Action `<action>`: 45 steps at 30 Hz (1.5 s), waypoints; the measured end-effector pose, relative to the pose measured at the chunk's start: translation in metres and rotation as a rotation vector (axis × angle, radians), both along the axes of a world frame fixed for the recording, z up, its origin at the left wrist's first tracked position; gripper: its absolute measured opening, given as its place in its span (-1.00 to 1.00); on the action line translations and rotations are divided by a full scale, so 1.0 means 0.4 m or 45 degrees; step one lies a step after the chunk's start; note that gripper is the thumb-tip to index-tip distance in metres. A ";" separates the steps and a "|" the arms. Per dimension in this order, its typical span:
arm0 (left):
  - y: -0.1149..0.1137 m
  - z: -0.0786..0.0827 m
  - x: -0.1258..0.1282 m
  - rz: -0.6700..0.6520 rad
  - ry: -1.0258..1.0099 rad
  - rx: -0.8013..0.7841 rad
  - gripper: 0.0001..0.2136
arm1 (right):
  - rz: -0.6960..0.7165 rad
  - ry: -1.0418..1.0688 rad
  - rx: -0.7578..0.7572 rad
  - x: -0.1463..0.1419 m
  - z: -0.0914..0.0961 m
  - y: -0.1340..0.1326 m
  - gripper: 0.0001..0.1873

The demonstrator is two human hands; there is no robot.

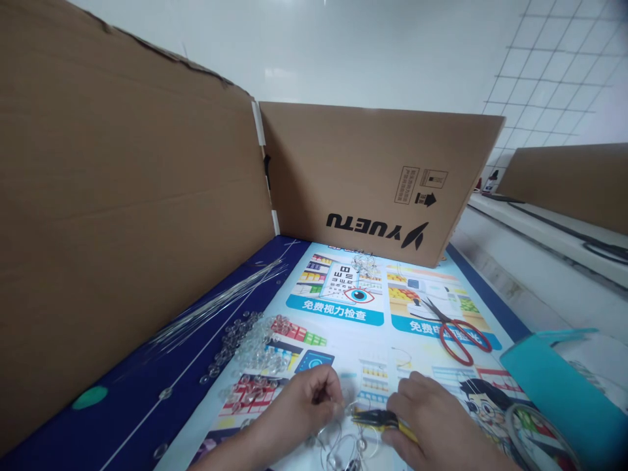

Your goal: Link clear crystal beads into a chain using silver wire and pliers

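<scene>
Head view: beaded wire loops (346,451) at the bottom edge, below and between both hands, over the printed sheet (348,343). Probably feather-light, thin and springy, easy to kink under a careless squeeze; with glossy clear beads, likely hard, smooth and slippery, apt to slide in a loose grip. Best taken by bare wire close beside a bead, with a narrow fingertip pinch, leaving the round loops uncrushed. Left hand (308,402) extended from the lower left, forearm low, thumb and index finger pressed together, seemingly pinching the top of the loops just beside the pliers (375,417); exact contact too blurred to make out. Right hand (424,412) angled in from the lower right, back of the hand upward, fingers wrapped around the yellow handles, with the dark nose pointing left toward the left fingertips. Cannot tell whether fully closed or slightly parted at the nose tips.
</scene>
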State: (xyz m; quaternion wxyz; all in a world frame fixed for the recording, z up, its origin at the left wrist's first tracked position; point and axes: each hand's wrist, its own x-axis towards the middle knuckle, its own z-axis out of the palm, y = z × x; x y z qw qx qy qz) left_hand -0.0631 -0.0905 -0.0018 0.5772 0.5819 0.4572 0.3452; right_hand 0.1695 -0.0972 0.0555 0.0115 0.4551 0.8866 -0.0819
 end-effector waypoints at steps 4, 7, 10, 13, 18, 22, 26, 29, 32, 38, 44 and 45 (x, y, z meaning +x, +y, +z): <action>-0.001 0.008 0.003 0.024 0.010 0.038 -0.94 | -0.053 -0.041 -0.015 -0.005 0.006 0.000 -0.83; -0.002 0.010 0.005 0.032 0.013 0.071 -0.93 | -0.080 -0.076 -0.025 -0.015 0.015 -0.001 -0.81; -0.003 0.010 0.006 0.014 0.014 0.065 -0.91 | -0.087 -0.106 -0.051 -0.026 0.024 -0.003 -0.80; -0.006 0.010 0.006 -0.003 0.007 0.066 -0.91 | -0.071 -0.110 -0.071 -0.031 0.031 -0.004 -0.79; -0.008 0.014 0.005 -0.038 -0.027 0.066 -0.94 | -0.051 -0.046 -0.074 -0.025 0.025 0.001 -0.77; -0.008 0.017 0.004 -0.042 -0.026 0.040 -0.94 | -0.049 -0.027 -0.066 -0.021 0.009 0.002 -0.80; -0.011 0.012 0.008 -0.034 0.044 0.057 -0.92 | -0.044 -0.106 -0.026 -0.021 0.013 -0.006 -0.82; -0.013 0.006 0.011 -0.002 0.147 0.131 -0.88 | -0.035 -0.146 0.032 -0.022 0.022 -0.012 -0.83; -0.013 0.007 0.012 0.015 0.252 0.175 -0.86 | -0.018 -0.146 0.101 -0.023 0.019 -0.013 -0.84; -0.010 0.019 0.007 -0.035 0.220 0.121 -0.85 | 0.057 -0.110 0.283 -0.017 -0.008 -0.008 -0.83; -0.014 0.017 0.000 -0.096 0.184 0.030 -0.79 | 0.091 -0.062 0.425 -0.009 -0.015 -0.005 -0.79; -0.015 0.018 0.000 -0.095 0.182 0.039 -0.79 | 0.097 -0.056 0.439 -0.007 -0.016 -0.005 -0.78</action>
